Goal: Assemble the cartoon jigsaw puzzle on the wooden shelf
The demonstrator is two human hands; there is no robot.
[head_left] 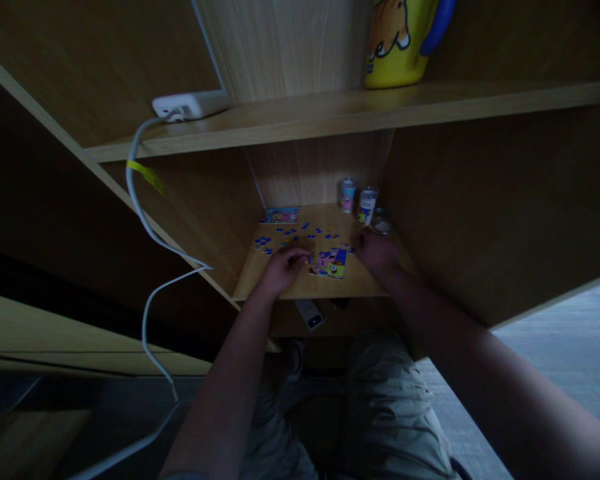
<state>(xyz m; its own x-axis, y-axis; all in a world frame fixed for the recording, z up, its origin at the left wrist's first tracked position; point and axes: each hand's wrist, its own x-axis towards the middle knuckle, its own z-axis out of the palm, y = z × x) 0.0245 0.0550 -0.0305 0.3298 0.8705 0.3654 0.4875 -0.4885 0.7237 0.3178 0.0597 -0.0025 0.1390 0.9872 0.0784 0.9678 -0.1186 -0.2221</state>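
A partly joined jigsaw puzzle (pixel 333 264) with cartoon figures lies near the front of the lower shelf. Just left of it, my left hand (pixel 286 268) has thumb and fingers pinched together on what looks like a small puzzle piece (pixel 309 259). To the puzzle's right, my right hand (pixel 375 250) rests low over the shelf with its fingers curled in; what they hold, if anything, is hidden. Loose blue puzzle pieces (pixel 263 243) are scattered behind and left of the puzzle. A picture card (pixel 280 215) lies at the back left.
Two small printed cans (pixel 348 195) stand at the back right, with round metal lids (pixel 383 227) beside them. Above, an upper shelf (pixel 300 127) bears a yellow mug (pixel 395 47) and a white adapter (pixel 190 105). Its white cable (pixel 145 207) hangs at the left. Below lies a white device (pixel 310 313).
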